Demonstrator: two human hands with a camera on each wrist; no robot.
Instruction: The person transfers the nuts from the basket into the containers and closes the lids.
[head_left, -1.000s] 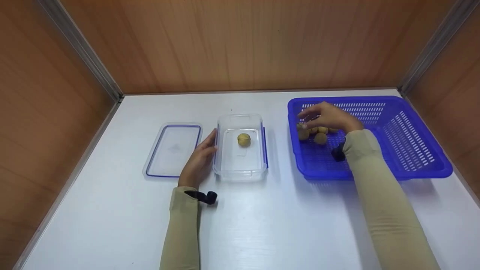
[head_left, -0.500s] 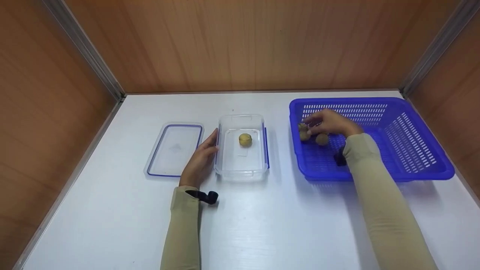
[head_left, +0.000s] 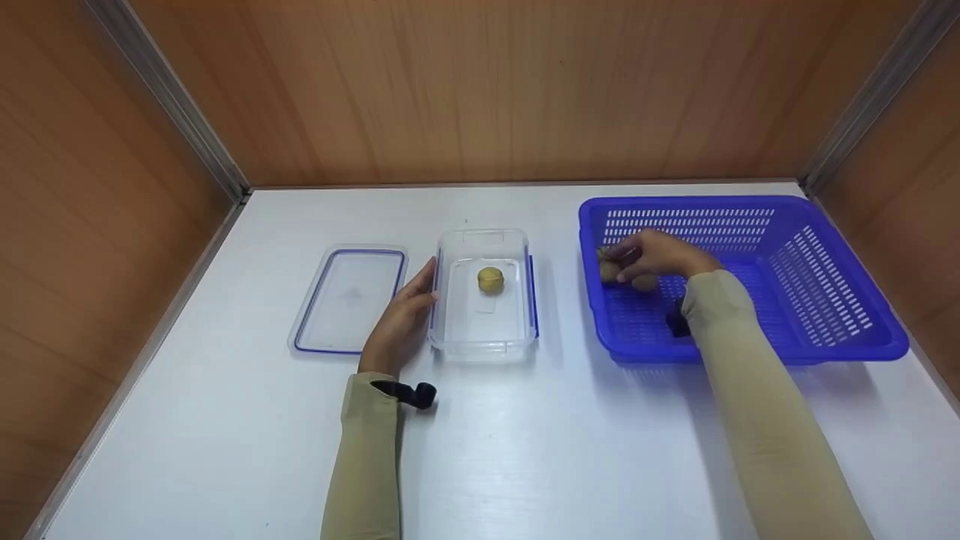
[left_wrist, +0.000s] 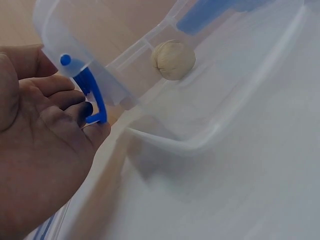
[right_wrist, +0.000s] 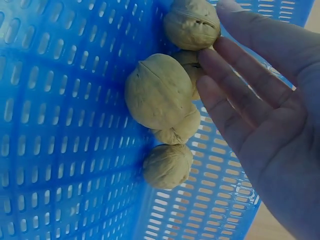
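**Walnuts at the fingertips, box steadied**

The left hand point(head_left: 397, 322) rests flat against the side of the clear container point(head_left: 484, 341), fingers straight beside its blue latch point(left_wrist: 92, 97); one walnut point(head_left: 490, 279) lies inside, just beyond the fingertips. The lid point(head_left: 346, 300) lies on the tabletop point(head_left: 525, 450) on the hand's other side. The right hand point(head_left: 660, 255) reaches into the blue basket point(head_left: 825, 300), fingers loosely extended and touching a cluster of walnuts point(right_wrist: 159, 92), not yet closed on any. The nuts look light, hard and round, likely to roll; a fingertip pinch across the shell's widest part should hold.
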